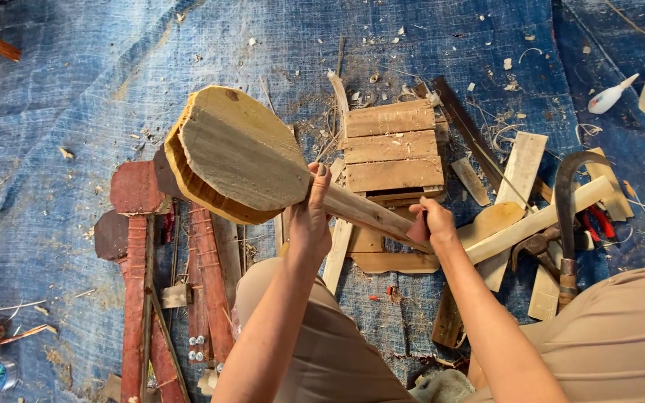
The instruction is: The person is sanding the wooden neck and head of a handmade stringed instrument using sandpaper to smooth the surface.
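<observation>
My left hand (309, 218) grips the neck of a rough wooden instrument body (237, 153), a rounded pale paddle shape held above the ground with its wide end to the upper left. Lower on the same neck (363, 213), my right hand (433, 224) presses a small brownish piece, perhaps sandpaper, against the wood. Both forearms reach up from my knees, which are in tan trousers.
A blue tarp (76, 89) covers the ground, strewn with shavings. Red-painted instrument pieces (139, 246) lie at left. A small slatted wooden block (391, 145), offcuts, a curved sickle blade (565, 216), red-handled pliers (599, 222) and a hammer (535, 245) lie at right. A white tube (610, 97) lies far right.
</observation>
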